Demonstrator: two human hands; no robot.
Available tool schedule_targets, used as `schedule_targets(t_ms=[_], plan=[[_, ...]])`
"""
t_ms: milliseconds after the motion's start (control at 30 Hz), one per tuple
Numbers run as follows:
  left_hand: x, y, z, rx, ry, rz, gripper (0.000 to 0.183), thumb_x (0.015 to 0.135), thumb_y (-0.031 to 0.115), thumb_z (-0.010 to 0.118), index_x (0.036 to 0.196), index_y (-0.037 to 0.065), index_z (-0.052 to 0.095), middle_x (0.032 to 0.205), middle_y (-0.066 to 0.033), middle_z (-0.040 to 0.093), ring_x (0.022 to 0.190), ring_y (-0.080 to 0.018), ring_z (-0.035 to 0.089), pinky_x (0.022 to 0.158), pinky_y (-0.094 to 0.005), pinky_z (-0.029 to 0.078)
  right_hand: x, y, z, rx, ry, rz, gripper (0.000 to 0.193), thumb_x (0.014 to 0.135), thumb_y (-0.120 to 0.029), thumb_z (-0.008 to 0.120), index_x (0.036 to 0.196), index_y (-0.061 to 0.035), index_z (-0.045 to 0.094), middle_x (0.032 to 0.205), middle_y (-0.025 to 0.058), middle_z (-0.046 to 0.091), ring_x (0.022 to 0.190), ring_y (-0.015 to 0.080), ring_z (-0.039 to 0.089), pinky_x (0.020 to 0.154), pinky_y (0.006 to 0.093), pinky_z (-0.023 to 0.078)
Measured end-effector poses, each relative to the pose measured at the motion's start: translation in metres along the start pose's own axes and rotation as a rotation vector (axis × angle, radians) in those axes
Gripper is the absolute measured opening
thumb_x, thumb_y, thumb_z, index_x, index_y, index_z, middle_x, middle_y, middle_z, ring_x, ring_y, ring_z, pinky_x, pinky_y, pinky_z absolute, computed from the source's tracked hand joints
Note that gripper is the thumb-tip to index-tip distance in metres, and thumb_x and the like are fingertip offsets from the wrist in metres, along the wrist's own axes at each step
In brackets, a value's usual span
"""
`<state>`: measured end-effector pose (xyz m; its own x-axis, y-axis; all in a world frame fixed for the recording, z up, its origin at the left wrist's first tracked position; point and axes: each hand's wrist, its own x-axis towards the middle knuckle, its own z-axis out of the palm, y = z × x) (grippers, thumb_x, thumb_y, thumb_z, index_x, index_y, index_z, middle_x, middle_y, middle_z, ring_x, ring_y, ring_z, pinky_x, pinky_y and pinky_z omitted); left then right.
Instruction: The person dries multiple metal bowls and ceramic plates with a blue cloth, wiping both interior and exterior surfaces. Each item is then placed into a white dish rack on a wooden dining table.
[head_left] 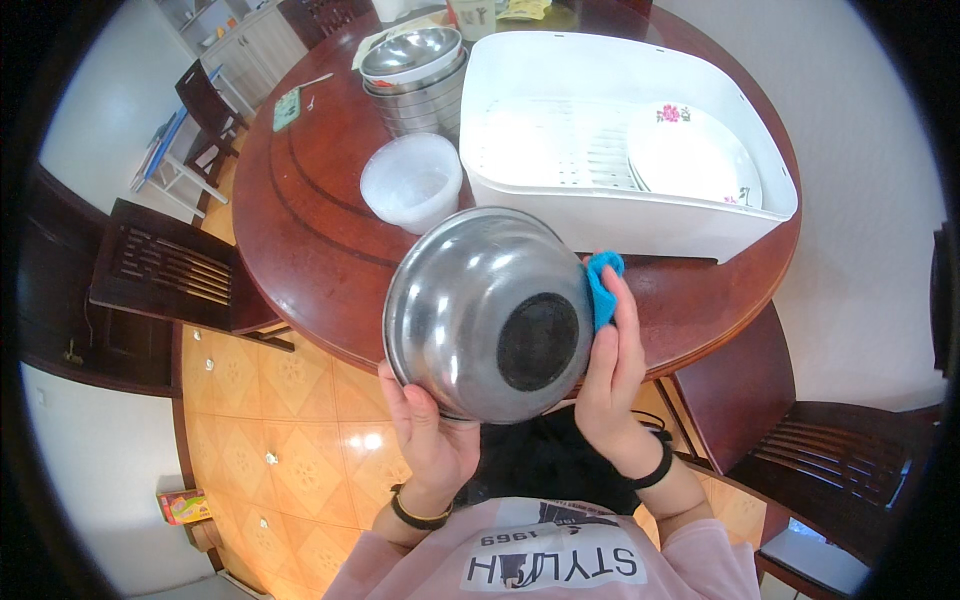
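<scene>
A shiny steel mixing bowl (pixel 450 300) is tilted on its side in front of me, its dark round base turned to the right. My left hand (pixel 432 430) grips its rim at the lower left, thumb on the outer wall. Against the bowl's right side, my right hand (pixel 612 370) presses a blue cloth (pixel 604 285), which is pinched under the fingers. Just beyond the bowl stands a translucent white plastic bowl (pixel 410 180). The steel bowl's inside is hidden from view.
On the round dark-red table (pixel 320 270), a large white drying rack (pixel 640 220) holds flowered plates (pixel 695 155). A stack of steel bowls (pixel 415 85) stands to its left. Farther left lies a small green item (pixel 287 110). Wooden chairs (pixel 170 265) flank the table.
</scene>
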<state>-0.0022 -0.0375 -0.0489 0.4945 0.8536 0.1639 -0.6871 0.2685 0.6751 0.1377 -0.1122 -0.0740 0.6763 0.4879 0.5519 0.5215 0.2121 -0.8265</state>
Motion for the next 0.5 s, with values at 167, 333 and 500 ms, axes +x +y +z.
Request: schedule_targets(t_ms=[167,333,500], plan=[[-0.004,-0.008,0.004,0.027,-0.028,0.011,0.052,0.102,0.036,0.036,0.145,0.010,0.023,0.145,-0.0112,0.034,0.133,-0.0247,0.037,0.109,-0.0443,0.034,-0.038,0.010,0.018,-0.025,0.139,-0.275,0.046,0.096,-0.010,0.036,0.140,0.0020,0.033,0.147,0.0268,0.031,0.137,0.0459,0.026,0.111,0.0489,0.021],[-0.007,-0.006,0.015,0.280,0.015,0.004,0.059,0.100,0.042,0.041,0.145,0.009,0.022,0.143,-0.0112,0.036,0.129,-0.0244,0.040,0.105,-0.0414,0.037,-0.066,0.025,0.025,-0.350,0.027,-0.656,0.028,0.084,-0.025,0.065,0.112,-0.0279,0.066,0.147,0.0014,0.039,0.141,0.0417,0.019,0.114,0.0580,0.013],[-0.024,-0.018,-0.008,0.458,-0.170,0.090,0.065,0.095,0.061,0.033,0.137,0.011,0.027,0.135,-0.0086,0.042,0.121,-0.0197,0.045,0.101,-0.0374,0.039,-0.047,0.002,0.029,-0.473,0.010,-0.745,0.027,0.087,-0.031,0.062,0.114,-0.0275,0.063,0.137,-0.0129,0.050,0.141,0.0243,0.026,0.118,0.0478,0.012]])
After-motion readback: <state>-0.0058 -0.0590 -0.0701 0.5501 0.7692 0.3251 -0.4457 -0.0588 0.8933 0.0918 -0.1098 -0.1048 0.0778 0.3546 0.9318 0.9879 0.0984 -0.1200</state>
